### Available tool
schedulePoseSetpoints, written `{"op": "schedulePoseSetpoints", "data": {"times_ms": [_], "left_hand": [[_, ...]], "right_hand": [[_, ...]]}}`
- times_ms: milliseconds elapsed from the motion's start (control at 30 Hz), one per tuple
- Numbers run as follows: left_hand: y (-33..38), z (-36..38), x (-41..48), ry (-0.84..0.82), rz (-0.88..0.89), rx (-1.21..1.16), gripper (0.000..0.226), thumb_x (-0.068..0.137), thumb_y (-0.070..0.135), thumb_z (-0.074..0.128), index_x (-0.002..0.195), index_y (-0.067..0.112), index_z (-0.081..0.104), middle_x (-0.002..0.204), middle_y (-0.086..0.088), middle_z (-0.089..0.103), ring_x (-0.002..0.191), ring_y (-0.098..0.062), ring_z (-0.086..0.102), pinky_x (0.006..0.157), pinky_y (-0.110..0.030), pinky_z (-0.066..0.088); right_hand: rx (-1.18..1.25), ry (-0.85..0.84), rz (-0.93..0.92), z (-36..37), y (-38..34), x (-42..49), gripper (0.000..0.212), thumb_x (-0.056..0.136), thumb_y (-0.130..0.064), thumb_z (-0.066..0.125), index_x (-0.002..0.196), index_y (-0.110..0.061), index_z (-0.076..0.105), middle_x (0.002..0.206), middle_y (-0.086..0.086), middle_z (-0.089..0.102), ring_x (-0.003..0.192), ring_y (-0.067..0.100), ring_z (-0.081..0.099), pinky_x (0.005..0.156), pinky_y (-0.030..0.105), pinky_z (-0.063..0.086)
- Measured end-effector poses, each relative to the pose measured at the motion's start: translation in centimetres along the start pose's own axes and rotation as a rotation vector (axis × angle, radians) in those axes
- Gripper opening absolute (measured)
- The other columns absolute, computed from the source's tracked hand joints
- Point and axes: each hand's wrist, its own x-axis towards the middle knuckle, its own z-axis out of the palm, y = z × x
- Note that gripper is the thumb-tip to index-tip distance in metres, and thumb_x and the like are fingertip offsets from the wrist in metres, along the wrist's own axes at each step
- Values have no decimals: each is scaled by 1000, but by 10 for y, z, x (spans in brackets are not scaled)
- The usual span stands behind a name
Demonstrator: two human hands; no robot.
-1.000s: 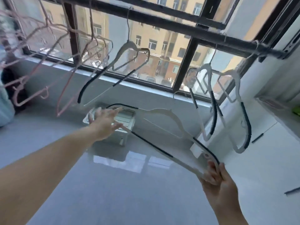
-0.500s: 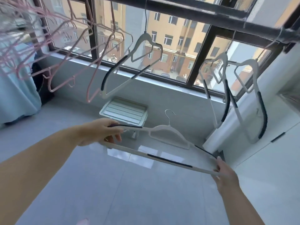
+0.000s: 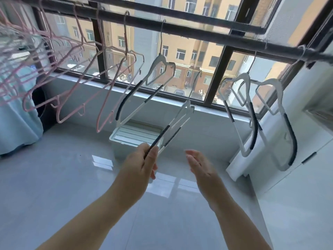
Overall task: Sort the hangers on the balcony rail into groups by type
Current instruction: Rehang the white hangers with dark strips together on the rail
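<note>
Left hand (image 3: 142,165): raised in front of the body, thumb and fingers pinching the black ribbed shoulder end of the held hanger.
Right hand (image 3: 200,166): spread, fingers straight, holding nothing, just beside the held hanger's lower end without touching it.
Held hanger (image 3: 182,116): white with black grips, seen edge-on and tilted up and away from the left hand; its wire hook points up toward the rail and sits below it, not hooked on.
Rail (image 3: 198,33): dark bar running across in front of the window (image 3: 189,55).
Pink hangers (image 3: 98,129): crowded together on the left stretch of the rail.
Hung white hanger (image 3: 124,103): alone on the rail, between the pink hangers and the held hanger.
Two white hangers (image 3: 245,78): side by side at the right end of the rail, same black-grip kind.
Floor (image 3: 72,177): glossy grey tiles, with a white slatted crate (image 3: 137,132) beneath the hangers.
Blue cloth (image 3: 14,123): hanging at the far left.
</note>
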Motion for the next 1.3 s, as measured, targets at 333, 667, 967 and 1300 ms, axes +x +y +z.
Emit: {"op": "schedulePoseSetpoints", "data": {"times_ms": [333,667,967,1300], "left_hand": [[-9,20,29,-5,140,69,29,95,25,35,66,24,35,56,8,31,51,-8,33,50,-19,29],[14,48,23,-149,388,31,31,86,39,26,100,19,44,85,1,56,80,-21,54,72,-45,47],[71,74,59,-218,346,70,14,96,15,31,102,6,39,78,6,47,70,-13,48,64,-28,34],[59,102,46,-203,160,252,46,89,16,49,127,2,27,131,-13,34,126,-26,33,95,-23,27]], "right_hand": [[211,-48,-58,24,-76,25,39,92,-21,51,129,-14,46,117,3,59,101,9,57,86,18,44],[206,74,-128,-11,-95,7,59,82,-6,64,133,-24,42,93,-3,60,80,6,62,68,12,53],[188,198,-85,-50,-120,48,49,82,-4,58,129,-7,48,92,2,59,97,25,61,95,44,50],[-314,286,-121,-60,-110,39,43,91,-25,51,131,-10,44,120,7,53,112,22,51,96,31,39]]}}
